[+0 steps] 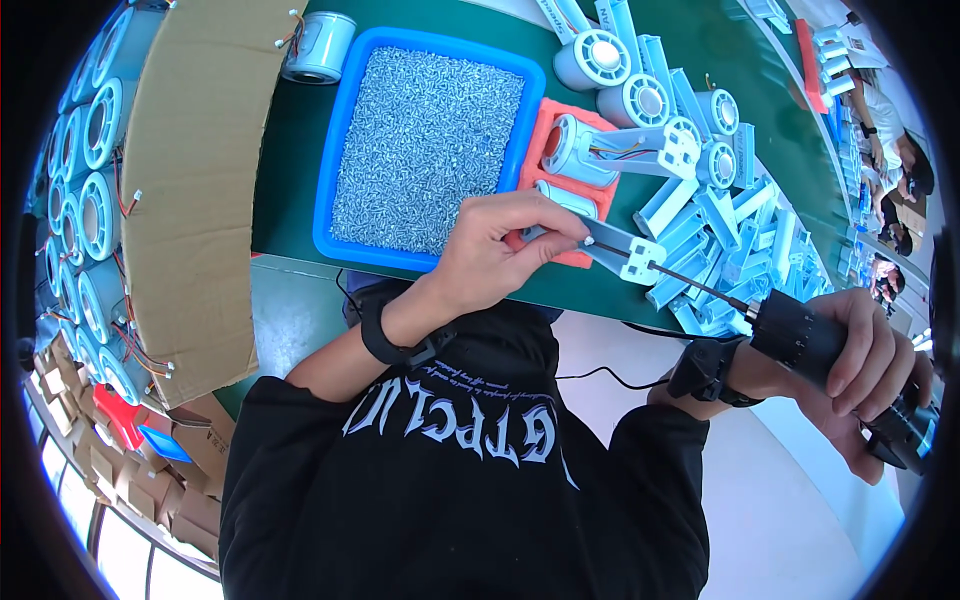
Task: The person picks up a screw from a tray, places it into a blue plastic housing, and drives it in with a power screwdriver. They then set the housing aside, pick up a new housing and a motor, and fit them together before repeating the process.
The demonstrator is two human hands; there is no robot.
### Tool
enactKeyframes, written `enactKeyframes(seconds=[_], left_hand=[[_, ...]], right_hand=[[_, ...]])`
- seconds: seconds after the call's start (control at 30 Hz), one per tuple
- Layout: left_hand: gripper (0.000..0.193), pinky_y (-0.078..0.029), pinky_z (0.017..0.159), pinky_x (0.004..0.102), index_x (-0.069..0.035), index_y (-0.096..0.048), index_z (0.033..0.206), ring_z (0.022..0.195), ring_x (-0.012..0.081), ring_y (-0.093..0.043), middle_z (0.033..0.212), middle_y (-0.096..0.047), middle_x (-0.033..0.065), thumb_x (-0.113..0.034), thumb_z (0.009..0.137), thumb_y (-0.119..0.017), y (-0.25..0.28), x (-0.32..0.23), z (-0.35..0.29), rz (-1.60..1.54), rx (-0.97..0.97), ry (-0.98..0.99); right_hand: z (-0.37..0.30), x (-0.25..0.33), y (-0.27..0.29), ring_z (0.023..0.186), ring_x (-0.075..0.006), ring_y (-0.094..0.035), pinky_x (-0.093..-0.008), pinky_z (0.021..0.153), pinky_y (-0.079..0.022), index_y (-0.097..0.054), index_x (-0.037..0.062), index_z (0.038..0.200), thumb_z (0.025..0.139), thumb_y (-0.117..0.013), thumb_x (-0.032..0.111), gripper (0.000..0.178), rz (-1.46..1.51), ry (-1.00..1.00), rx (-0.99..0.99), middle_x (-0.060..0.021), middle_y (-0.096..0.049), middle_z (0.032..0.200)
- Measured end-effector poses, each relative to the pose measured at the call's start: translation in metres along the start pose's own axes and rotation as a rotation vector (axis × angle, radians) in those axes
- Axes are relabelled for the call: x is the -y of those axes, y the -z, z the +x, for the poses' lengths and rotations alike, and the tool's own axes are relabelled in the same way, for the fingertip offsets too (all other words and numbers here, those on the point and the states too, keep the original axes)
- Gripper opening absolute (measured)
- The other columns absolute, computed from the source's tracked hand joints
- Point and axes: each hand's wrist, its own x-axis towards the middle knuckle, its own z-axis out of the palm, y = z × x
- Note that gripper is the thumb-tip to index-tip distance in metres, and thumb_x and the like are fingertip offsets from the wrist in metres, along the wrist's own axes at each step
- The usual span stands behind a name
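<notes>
My left hand [490, 245] is closed in a pinch at a small screw [588, 241], by the tip of a long driver bit. My right hand [862, 365] wraps round a black electric screwdriver [795, 325], held tilted. Its bit passes along a light-blue plastic handle [612, 242] and through the handle's end piece. That handle belongs to a piece seated in a red foam holder [548, 112]; my fingers partly cover it. In the holder's other slot lies a light-blue cylinder housing [578, 150] with a handle and thin wires.
A blue tray [335, 150] full of small screws [425, 140] lies left of the holder. Loose light-blue plastic parts [725, 240] and cylinder housings [603, 58] are heaped on the right. Far left, a cardboard sheet [200, 190] borders stacked housings [100, 215]. Other people sit at the far right.
</notes>
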Motion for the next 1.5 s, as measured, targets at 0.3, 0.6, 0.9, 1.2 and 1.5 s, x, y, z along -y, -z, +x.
enactKeyframes(seconds=[0.3,0.6,0.9,1.2,1.5], left_hand=[[0.017,-0.049,0.061,0.0291,-0.004,-0.065,0.085,0.068,0.0241,-0.062,0.081,-0.065,0.0096,0.002,0.070,-0.067,-0.002,0.001,0.004,0.319,-0.067,-0.238],[0.015,-0.045,0.074,0.0336,-0.007,-0.063,0.084,0.087,0.0256,-0.052,0.085,-0.057,0.0084,-0.006,0.069,-0.066,0.063,-0.030,0.005,1.039,0.216,0.132],[0.003,-0.048,0.067,0.0362,-0.003,-0.063,0.073,0.075,0.0274,-0.059,0.078,-0.061,0.0102,-0.004,0.071,-0.064,0.069,-0.022,0.008,0.876,0.176,0.163],[0.008,-0.051,0.059,0.0326,-0.003,-0.066,0.078,0.063,0.0280,-0.062,0.077,-0.065,0.0105,-0.001,0.071,-0.065,0.043,-0.018,0.017,0.684,-0.032,-0.075],[0.019,-0.049,0.061,0.0280,-0.003,-0.066,0.085,0.072,0.0207,-0.063,0.080,-0.066,0.0087,0.005,0.068,-0.068,0.012,-0.003,0.017,0.474,0.021,-0.176]], right_hand=[[0.001,-0.009,-0.006,0.048,-0.0123,-0.060,-0.0221,0.049,-0.054,-0.055,0.0087,0.098,0.063,-0.075,0.046,0.055,-0.033,-0.029,0.068,-0.0032,-0.060,0.065],[-0.002,-0.030,-0.034,0.053,-0.0135,-0.062,-0.0219,0.053,-0.054,-0.053,0.0093,0.106,0.065,-0.073,0.054,0.063,-0.139,-0.047,0.349,-0.0056,-0.061,0.072],[0.004,-0.033,-0.031,0.054,-0.0141,-0.062,-0.0226,0.053,-0.054,-0.049,0.0094,0.111,0.067,-0.073,0.053,0.066,-0.180,-0.138,0.423,-0.0060,-0.060,0.076],[0.007,-0.042,-0.031,0.053,-0.0132,-0.061,-0.0222,0.052,-0.054,-0.048,0.0085,0.110,0.068,-0.071,0.054,0.066,-0.194,-0.138,0.421,-0.0058,-0.060,0.075],[-0.008,-0.039,-0.024,0.051,-0.0122,-0.060,-0.0211,0.051,-0.053,-0.053,0.0072,0.104,0.063,-0.074,0.056,0.066,-0.185,-0.065,0.200,-0.0046,-0.060,0.071]])
